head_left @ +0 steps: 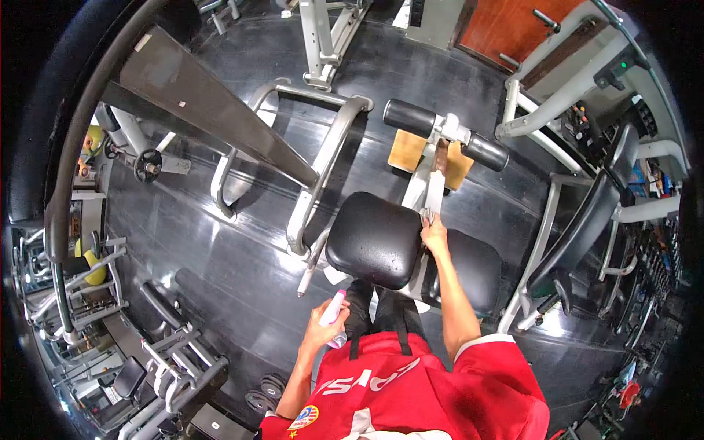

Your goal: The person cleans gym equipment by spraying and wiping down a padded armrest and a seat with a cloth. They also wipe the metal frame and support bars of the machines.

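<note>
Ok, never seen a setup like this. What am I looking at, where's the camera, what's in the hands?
There's no robot here: one wide-angle camera on a person's head looks down past their red shirt, which is why the edges curve. It's a gym. The left hand holds a white-and-pink bottle. The right hand is at the metal frame beside a black padded seat; whether it holds anything is unclear. The seat has small specks, possibly droplets. Beyond it are two black rollers above a wooden board.
</note>
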A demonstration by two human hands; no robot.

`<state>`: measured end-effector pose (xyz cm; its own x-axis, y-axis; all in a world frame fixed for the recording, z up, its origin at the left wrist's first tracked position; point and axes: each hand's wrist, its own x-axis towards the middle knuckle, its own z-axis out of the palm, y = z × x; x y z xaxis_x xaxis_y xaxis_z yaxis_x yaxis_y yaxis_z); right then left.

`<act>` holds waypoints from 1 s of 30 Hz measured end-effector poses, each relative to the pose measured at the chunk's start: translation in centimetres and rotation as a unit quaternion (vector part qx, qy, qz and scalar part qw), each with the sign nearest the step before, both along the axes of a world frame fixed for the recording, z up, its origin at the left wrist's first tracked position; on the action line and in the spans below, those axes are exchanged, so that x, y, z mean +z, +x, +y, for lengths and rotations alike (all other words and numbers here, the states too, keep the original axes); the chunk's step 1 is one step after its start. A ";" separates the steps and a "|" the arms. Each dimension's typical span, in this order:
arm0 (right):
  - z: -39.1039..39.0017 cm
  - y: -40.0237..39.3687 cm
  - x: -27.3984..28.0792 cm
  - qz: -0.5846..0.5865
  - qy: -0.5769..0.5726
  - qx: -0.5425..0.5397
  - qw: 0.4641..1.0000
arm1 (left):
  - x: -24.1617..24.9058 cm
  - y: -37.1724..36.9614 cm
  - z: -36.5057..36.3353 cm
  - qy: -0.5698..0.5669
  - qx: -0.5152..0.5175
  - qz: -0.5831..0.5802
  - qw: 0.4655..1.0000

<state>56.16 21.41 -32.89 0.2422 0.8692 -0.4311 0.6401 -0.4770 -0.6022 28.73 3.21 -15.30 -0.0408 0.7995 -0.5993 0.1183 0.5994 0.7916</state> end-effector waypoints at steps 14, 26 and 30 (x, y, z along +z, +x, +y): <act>-12.3 -4.9 10.8 0.076 0.034 -0.095 0.992 | 0.6 -4.0 -0.5 0.058 -0.029 -0.012 0.998; -16.4 -12.6 9.0 0.332 0.155 -0.501 0.784 | -0.7 -7.4 -2.9 0.074 0.030 -0.052 0.995; -15.6 -16.4 8.9 0.328 0.164 -0.548 0.752 | -0.5 -8.5 -3.8 0.077 0.043 -0.028 0.996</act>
